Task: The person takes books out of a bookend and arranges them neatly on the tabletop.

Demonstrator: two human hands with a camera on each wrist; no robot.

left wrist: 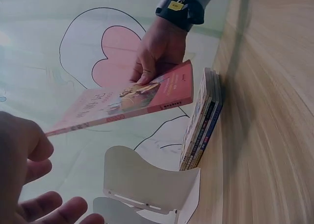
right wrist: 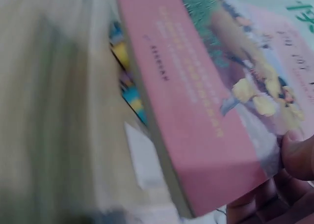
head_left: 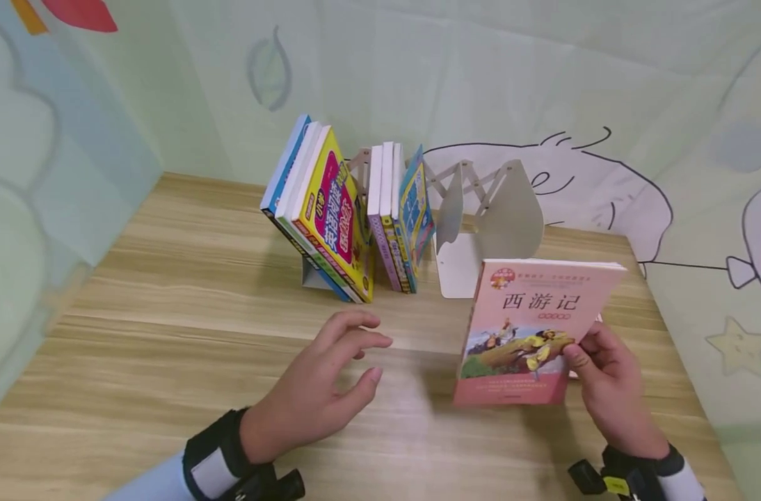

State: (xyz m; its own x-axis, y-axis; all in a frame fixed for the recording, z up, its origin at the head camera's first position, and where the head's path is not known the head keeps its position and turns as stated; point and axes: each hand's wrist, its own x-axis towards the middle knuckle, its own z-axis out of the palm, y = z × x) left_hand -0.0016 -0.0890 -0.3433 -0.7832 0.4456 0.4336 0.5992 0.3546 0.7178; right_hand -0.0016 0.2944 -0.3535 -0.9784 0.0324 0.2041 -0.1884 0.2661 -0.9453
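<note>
My right hand (head_left: pixel 615 390) pinches a pink paperback book (head_left: pixel 531 327) by its right edge, thumb on the front cover and fingers behind. The cover shows Chinese characters and a painted scene; the book is raised over the table, tilted. My left hand (head_left: pixel 321 383) hovers to the left of it with relaxed fingers and holds nothing. In the left wrist view, the left fingers (left wrist: pixel 59 211) are at the lower left, near the spine's end of the pink book (left wrist: pixel 142 98). The right wrist view shows the right thumb (right wrist: pixel 299 155) pressing on the cover.
Behind stands a white expandable metal book rack (head_left: pixel 512 216). Its left sections hold a leaning yellow book (head_left: pixel 337 216) with others, and several thinner books (head_left: pixel 387 216). A low stack of books (left wrist: pixel 203 121) lies at the right, mostly hidden by the pink book in the head view.
</note>
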